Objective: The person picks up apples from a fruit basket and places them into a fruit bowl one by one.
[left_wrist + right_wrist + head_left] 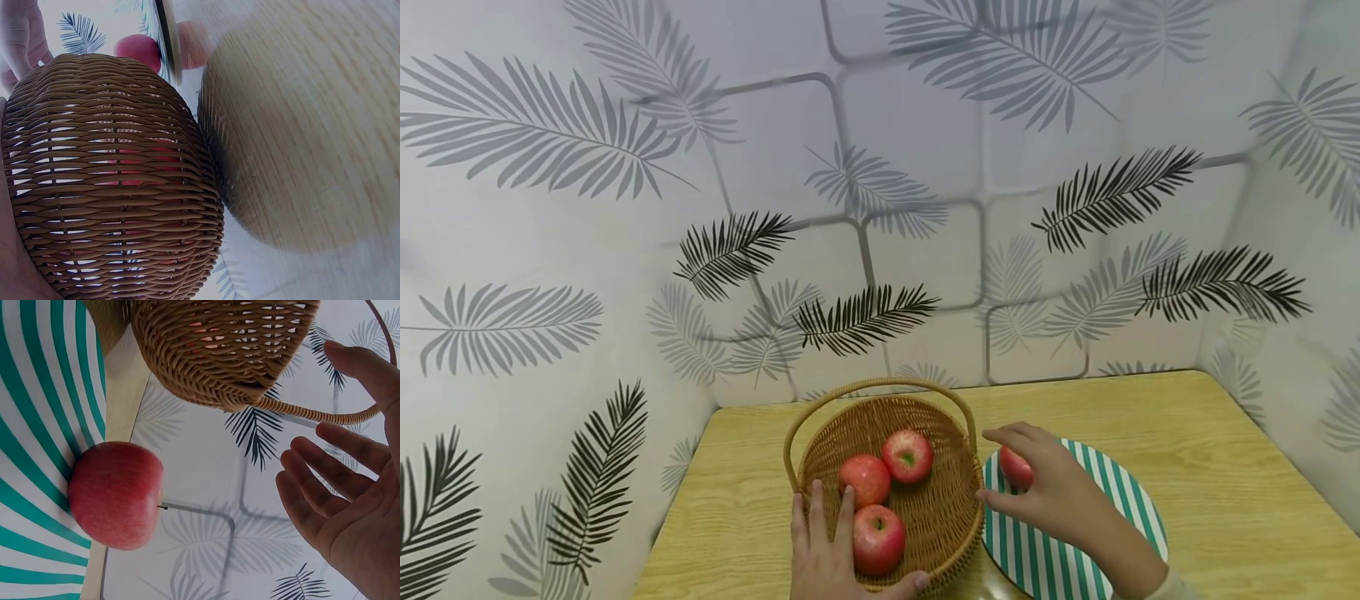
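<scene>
A brown wicker basket (936, 517) with an arched handle stands on the table and holds three red apples (878, 540). My left hand (827, 554) rests on its near left rim, fingers straight and spread, thumb out along the near edge. The left wrist view shows the woven side (119, 187) up close. Another red apple (117, 495) sits on a round green-and-white striped board (1120, 500) to the right. Above that board hovers my right hand (1060, 492), fingers apart and holding nothing. In the right wrist view a gap separates it from the apple.
The pale wooden table (1232, 467) extends to both sides of the basket and board. A wall (925, 267) with a leaf pattern rises behind and on both sides. The basket's handle (880, 383) arches up at the back, left of my right hand.
</scene>
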`<state>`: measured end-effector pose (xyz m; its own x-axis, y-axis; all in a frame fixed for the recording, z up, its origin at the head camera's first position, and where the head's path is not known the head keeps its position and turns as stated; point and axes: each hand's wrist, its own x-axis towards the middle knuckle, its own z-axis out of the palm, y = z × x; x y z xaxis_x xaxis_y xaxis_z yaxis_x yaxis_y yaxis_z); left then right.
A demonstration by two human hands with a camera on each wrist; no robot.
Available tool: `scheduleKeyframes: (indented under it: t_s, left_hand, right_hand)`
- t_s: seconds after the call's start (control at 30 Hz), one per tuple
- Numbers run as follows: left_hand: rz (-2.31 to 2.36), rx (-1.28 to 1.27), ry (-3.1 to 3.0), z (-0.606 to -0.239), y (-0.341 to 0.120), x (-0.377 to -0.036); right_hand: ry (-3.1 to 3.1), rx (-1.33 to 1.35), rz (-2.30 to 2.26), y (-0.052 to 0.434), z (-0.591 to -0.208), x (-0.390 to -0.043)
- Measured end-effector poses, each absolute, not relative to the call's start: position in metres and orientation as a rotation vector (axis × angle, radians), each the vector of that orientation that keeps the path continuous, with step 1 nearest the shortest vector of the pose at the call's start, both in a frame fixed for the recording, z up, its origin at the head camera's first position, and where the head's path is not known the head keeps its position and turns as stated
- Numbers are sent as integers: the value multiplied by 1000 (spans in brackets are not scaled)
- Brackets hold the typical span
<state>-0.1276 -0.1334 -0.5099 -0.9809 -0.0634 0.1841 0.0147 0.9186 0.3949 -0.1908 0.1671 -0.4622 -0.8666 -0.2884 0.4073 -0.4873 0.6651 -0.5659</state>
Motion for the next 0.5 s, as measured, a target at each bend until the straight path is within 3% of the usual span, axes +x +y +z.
scheduleKeyframes:
  t_s: [0.5]
  left_hand:
    - [-572,50,-2887,-509,-133,-127]
  right_hand:
    - [-2501,796,1018,147,-466,-187]
